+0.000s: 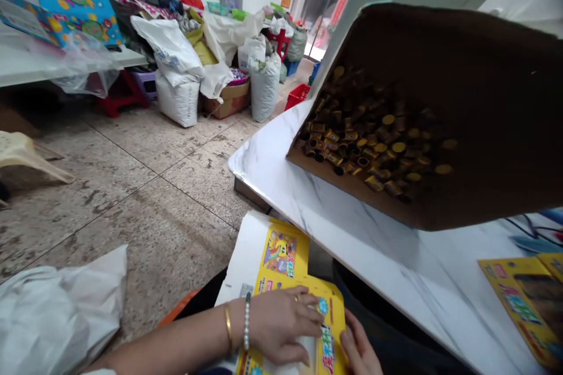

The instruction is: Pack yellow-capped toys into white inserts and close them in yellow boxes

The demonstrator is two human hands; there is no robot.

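A yellow printed cardboard carton, partly unfolded with a white flap to the left, lies on my lap beside the table edge. My left hand rests on the printed face, its fingers spread and pointing right. A gold bangle and a beaded bracelet circle that wrist. At the carton's right edge is my right hand, fingertips on the front and holding that side. The lower part of my right hand is cut off by the frame.
A large open cardboard box of small yellow cups lies tipped on the marble-patterned table. Another yellow carton sits at the right. White sacks, a plastic stool and a white bag are on the floor.
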